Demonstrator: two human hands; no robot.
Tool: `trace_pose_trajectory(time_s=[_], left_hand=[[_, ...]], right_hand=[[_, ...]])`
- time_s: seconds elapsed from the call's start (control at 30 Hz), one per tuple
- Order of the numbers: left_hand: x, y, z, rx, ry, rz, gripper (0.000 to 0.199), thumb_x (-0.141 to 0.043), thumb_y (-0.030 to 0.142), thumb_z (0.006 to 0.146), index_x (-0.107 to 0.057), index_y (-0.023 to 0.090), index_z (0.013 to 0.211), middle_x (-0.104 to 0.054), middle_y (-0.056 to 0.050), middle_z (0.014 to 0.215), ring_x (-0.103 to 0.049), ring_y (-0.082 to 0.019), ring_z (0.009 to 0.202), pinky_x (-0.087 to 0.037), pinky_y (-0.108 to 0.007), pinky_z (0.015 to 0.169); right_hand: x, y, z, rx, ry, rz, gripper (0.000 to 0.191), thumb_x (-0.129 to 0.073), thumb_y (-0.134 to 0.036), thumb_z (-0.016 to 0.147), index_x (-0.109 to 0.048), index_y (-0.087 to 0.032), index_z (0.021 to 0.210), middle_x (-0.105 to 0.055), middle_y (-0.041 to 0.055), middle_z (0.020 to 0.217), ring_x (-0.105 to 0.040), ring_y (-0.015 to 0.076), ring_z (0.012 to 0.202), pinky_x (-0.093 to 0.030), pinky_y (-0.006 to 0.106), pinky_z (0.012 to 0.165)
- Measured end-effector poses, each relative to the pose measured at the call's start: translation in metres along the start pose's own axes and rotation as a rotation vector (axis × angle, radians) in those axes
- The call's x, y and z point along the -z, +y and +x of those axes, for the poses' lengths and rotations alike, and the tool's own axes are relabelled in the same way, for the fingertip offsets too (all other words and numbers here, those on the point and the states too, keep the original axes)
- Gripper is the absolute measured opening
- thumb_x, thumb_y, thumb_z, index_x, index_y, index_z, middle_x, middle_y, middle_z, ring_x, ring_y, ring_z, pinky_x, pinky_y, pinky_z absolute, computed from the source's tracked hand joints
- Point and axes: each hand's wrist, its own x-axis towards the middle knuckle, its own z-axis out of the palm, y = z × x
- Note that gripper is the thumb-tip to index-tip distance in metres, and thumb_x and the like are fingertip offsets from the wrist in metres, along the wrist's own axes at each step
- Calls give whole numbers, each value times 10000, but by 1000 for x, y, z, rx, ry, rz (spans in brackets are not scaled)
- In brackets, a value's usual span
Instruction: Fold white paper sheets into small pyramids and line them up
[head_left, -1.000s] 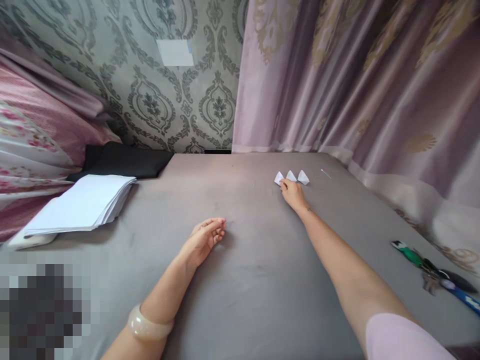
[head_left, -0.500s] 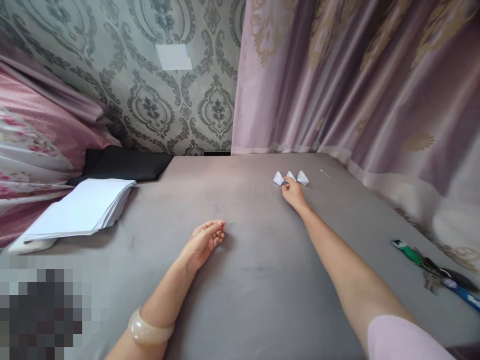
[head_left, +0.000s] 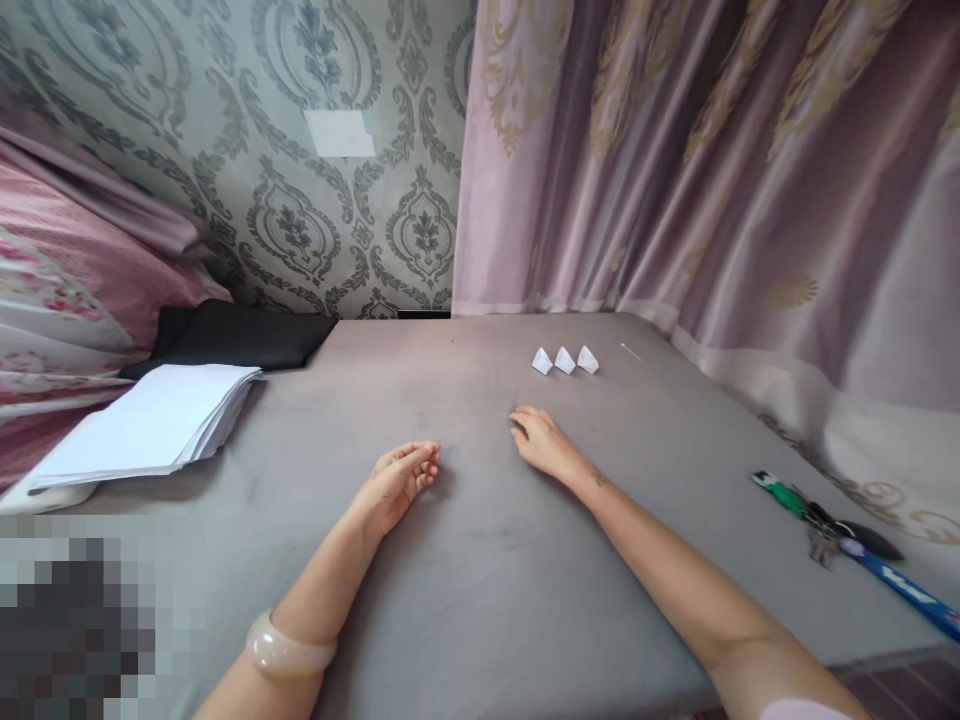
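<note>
Three small white folded paper pieces stand in a row on the grey cloth-covered table: a left one (head_left: 542, 362), a middle one (head_left: 565, 361) and a right one (head_left: 588, 360). Just below and left of them is my right hand (head_left: 538, 438), its fingers apart and nothing between them. My left hand (head_left: 401, 482) rests on the cloth near the middle, palm turned inward, fingers curled together with the thumb against them; whether anything small is inside is hidden. A pale bangle (head_left: 291, 646) circles my left wrist.
A stack of white paper (head_left: 150, 420) lies at the left on a white object, beside a black folded item (head_left: 240, 335). A thin white stick (head_left: 631, 351) lies at the back right. Keys with a blue lanyard (head_left: 900, 585) are at the right edge, near the curtain (head_left: 600, 200).
My right hand has let go at the paper pieces and moved back toward the left. The three pieces now stand uncovered. My left hand has kept its pose; the view has shifted slightly.
</note>
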Motion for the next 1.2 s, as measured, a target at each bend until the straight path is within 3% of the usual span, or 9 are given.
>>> trace_pose_trajectory(time_s=[0.17,0.3,0.43,0.57,0.73,0.87,1.0,1.07,1.2], left_hand=[[4,2,3,-65,54,17,33,-635,87,782,-634,78,813,-623,-28,661,-571,-60,501,-472,-151,486],[18,21,6,-214,213,62,155,-694,137,703,-630,89,836,-623,-12,649,-562,-54,497,-448,-140,469],[46,55,4,-368,341,182,303,-737,203,591,-623,106,855,-628,-7,632,-553,-71,504,-444,-163,484],[87,86,-6,-514,514,372,346,-746,290,526,-625,117,800,-599,11,591,-511,-74,490,-427,-185,483],[144,113,-24,-607,781,587,204,-669,299,548,-612,183,704,-551,36,526,-482,-116,472,-418,-239,473],[178,132,-36,-702,881,687,201,-655,347,582,-616,211,725,-577,11,579,-553,-188,550,-471,-318,537],[199,148,-43,-690,1019,882,226,-591,274,619,-647,155,803,-663,-76,738,-635,-281,801,-510,-399,738],[209,156,-43,-677,1068,958,246,-539,214,640,-661,119,831,-687,-99,828,-630,-272,910,-487,-388,846],[234,166,-41,-645,1142,1002,275,-516,210,679,-677,114,880,-700,-96,903,-636,-226,907,-480,-318,845]], right_hand=[[-17,-66,-28,155,-82,46,316,-469,-171,894,-662,-142,1143,-574,132,1318,-499,212,1233,-368,324,1051],[-30,-92,-46,294,-104,30,422,-355,-107,913,-591,-130,1262,-522,145,1390,-439,228,1308,-297,408,1116],[-37,-90,-52,268,-43,64,436,-347,-125,923,-577,-143,1293,-505,122,1421,-428,215,1324,-266,405,1141],[-37,-86,-51,274,-14,98,412,-366,-155,929,-607,-155,1263,-529,108,1401,-447,203,1309,-282,391,1135],[-36,-88,-51,266,0,108,411,-368,-155,924,-617,-160,1251,-540,100,1391,-460,209,1300,-292,395,1130],[-38,-86,-51,283,29,92,409,-374,-149,915,-625,-166,1237,-555,101,1375,-476,211,1286,-313,398,1118],[-43,-81,-50,301,50,66,403,-379,-153,909,-636,-144,1219,-577,116,1348,-495,233,1270,-348,422,1096],[-47,-78,-47,310,70,52,406,-371,-154,905,-642,-132,1207,-589,124,1330,-512,248,1252,-364,443,1083],[-56,-75,-40,366,129,56,405,-363,-174,896,-653,-136,1175,-598,130,1313,-532,258,1226,-390,462,1056]])
